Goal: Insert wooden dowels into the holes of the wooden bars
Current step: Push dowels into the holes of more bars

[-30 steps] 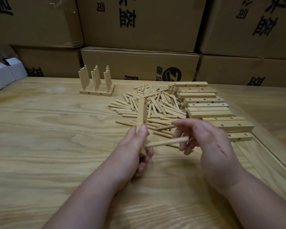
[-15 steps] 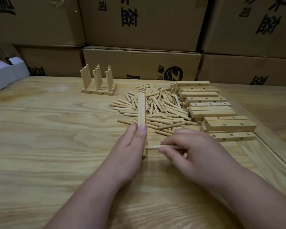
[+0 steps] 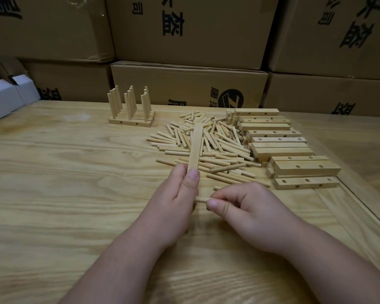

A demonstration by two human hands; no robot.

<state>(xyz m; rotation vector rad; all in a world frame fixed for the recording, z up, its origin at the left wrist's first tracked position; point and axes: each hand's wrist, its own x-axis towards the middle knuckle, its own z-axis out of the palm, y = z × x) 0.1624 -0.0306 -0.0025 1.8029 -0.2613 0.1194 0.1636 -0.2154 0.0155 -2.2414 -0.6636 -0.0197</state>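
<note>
**Dowel mostly seated in the held bar**

While the left hand (image 3: 173, 205) grips the lower end of a wooden bar (image 3: 195, 148) and holds it tilted up and away over the counter (image 3: 64, 183), the right hand (image 3: 248, 212) pinches a dowel (image 3: 201, 199) between thumb and curled fingers and drives it sideways into the bar's near end. A second ago a long stretch of that dowel showed between the two hands; now only a short stub is visible between the right thumb and the left hand, so the peg seems to have gone well into its hole. The hole itself is hidden behind the left fingers, so full seating cannot be confirmed. By my reading, this insertion is nearly finished and the bar's other holes come next.

Beyond the hands lies a loose heap of dowels (image 3: 208, 145), with the raised bar's far end crossing in front of it. To its right sits a stack of drilled bars (image 3: 279, 148), some with holes facing up. Farther back on the left stand finished bars with upright dowels (image 3: 131, 110). Cardboard boxes (image 3: 189, 88) wall off the back edge, and white boxes (image 3: 4, 97) sit at far left. Nothing blocks the work between the hands.
</note>
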